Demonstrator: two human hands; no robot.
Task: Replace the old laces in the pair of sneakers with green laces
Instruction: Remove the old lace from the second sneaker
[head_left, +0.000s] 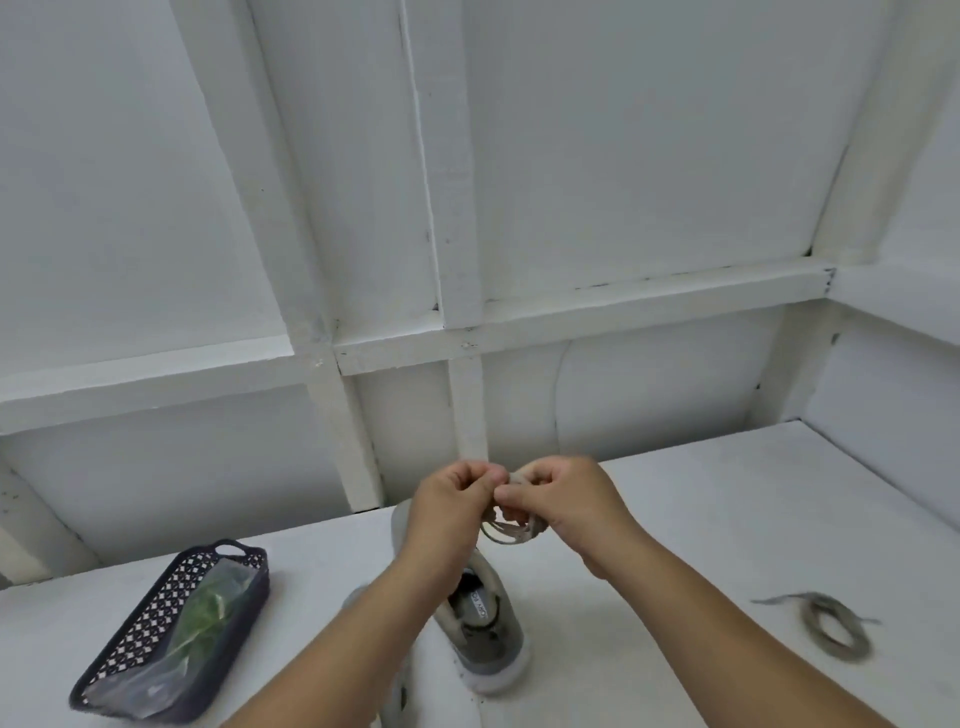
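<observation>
Hands: left hand (452, 499) and right hand (558, 501) both pinch coiled grey old lace (511, 530) | grey laceless sneaker (485, 618) directly below, long axis away from viewer | bagged green laces (202, 613) in dark basket (156, 597), nearer left hand | second coiled grey lace (834, 626) right on white surface (727, 519)

Grey sneaker (485, 631) upright, unlaced, grey lace (511, 531) looped above, green laces (205, 616) bagged

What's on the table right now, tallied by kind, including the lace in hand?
Sneakers: 2
Old grey laces: 2, one coiled on the table, one held in both hands
Baskets: 1
Bags of green laces: 1
Total: 6
</observation>
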